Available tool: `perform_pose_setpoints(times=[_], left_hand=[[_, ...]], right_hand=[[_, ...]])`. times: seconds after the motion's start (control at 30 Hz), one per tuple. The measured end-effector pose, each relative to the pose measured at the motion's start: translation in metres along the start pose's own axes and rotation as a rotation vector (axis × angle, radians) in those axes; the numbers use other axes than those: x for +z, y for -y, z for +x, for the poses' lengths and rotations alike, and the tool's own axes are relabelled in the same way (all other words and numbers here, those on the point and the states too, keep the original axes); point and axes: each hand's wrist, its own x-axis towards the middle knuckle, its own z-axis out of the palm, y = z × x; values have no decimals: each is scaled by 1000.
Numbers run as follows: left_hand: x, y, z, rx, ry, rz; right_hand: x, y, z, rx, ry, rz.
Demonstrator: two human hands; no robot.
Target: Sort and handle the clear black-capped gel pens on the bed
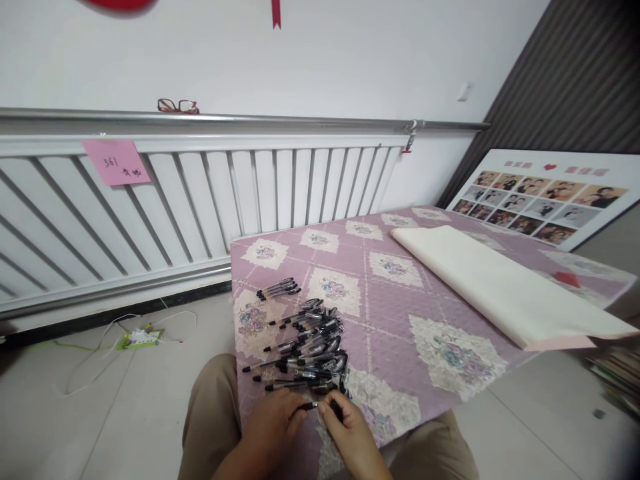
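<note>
Left hand: the left hand (273, 417) sits at the near edge of the table, fingers pinched together on the barrel of a black pen (309, 405).
Right hand: the right hand (350, 427) meets it from the other side, thumb and forefinger closed on the same pen's other end, where a dark cap or tip shows.
Pen held: level, spanning the small gap between the two hands, just above the purple patterned cloth (390, 320).
Handling: judged light, stiff and smooth; a slim plastic barrel likely to roll or slip, best pinched mid-barrel or at the cap.
Pen pile: a loose heap of like pens (313, 343) lies just beyond the hands, toward the table's left edge.
Small group: a few more pens (279, 289) lie apart, nearer the far-left corner.
Paper roll: a cream sheet roll (495, 283) lies slantwise across the right side.
Beyond: a white radiator (200, 200) bearing a pink note (116, 162).
</note>
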Motion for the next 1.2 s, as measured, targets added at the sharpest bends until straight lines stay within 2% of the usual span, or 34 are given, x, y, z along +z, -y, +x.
perform_pose_setpoints(times=[0.47, 0.6, 0.8, 0.97, 1.2], left_hand=[[-2, -4, 0, -32, 13, 99], [-5, -3, 0, -41, -6, 134], [-6, -4, 0, -32, -8, 143], [-7, -6, -1, -54, 15, 160], [-6, -4, -1, -23, -36, 140]], right_hand=[[1, 2, 0, -13, 26, -70], [1, 2, 2, -30, 9, -27], [2, 2, 1, -31, -19, -117], [0, 7, 0, -37, -1, -66], [4, 6, 0, -65, 4, -150]])
